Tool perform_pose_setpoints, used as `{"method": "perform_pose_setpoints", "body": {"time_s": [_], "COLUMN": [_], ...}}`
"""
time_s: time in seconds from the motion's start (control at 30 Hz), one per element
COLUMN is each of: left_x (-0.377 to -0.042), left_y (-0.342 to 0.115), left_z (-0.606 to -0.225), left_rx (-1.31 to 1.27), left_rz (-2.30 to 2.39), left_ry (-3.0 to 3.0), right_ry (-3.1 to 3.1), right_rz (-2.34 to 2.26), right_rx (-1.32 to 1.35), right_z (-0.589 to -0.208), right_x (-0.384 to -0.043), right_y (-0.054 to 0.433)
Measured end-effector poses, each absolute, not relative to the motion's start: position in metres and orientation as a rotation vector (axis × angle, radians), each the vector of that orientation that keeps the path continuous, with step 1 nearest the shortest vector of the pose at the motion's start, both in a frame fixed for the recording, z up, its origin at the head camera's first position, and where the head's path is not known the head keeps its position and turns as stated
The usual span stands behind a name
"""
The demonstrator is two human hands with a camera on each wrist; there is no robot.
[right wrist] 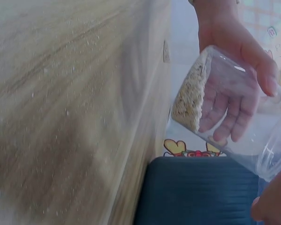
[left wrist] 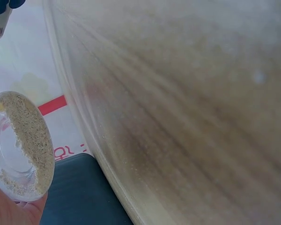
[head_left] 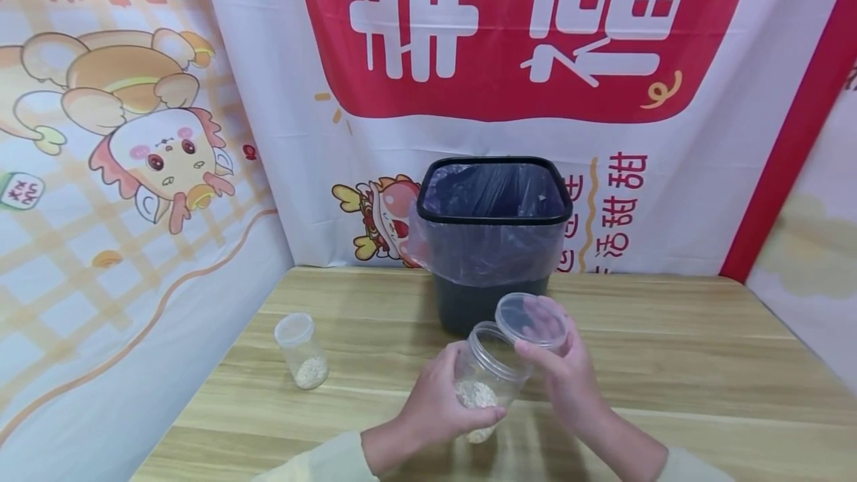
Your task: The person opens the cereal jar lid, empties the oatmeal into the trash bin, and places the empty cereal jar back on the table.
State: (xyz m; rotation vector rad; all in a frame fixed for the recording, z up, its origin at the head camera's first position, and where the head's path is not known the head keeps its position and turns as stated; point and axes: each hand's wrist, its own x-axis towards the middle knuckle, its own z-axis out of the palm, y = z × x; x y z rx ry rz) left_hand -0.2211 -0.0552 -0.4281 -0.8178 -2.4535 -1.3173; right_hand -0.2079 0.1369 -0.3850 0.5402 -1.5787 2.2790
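Note:
My left hand (head_left: 438, 402) grips a clear plastic jar (head_left: 483, 363) with its fingers and thumb wrapped round the body. The jar is tilted, its mouth uncovered, and pale flakes (right wrist: 189, 96) that look like oats lie at its bottom. My right hand (head_left: 569, 374) pinches a clear round lid (head_left: 532, 320) by its rim, just above and to the right of the jar's mouth. In the left wrist view the jar's base (left wrist: 33, 145) shows flakes covering part of it. Whether lid and jar touch, I cannot tell.
A dark bin (head_left: 495, 259) with a thin plastic liner stands behind the hands on the wooden table (head_left: 669, 363). To the left is a second clear jar (head_left: 294, 344), its top covered, with pale flakes inside. Printed cloth (head_left: 268, 80) hangs behind and beside the table.

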Motion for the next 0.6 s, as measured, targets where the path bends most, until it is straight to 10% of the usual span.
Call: {"method": "perform_pose_setpoints", "body": {"time_s": [0.6], "left_x": [-0.221], "left_y": [-0.056], "left_z": [-0.429], "left_rx": [-0.790], "left_rz": [-1.342], "left_ry": [-2.468], "right_ry": [-1.794], "right_rz": [2.171], "right_rx": [0.249], "right_z": [-0.375], "right_x": [-0.211], "right_y": [0.169]}}
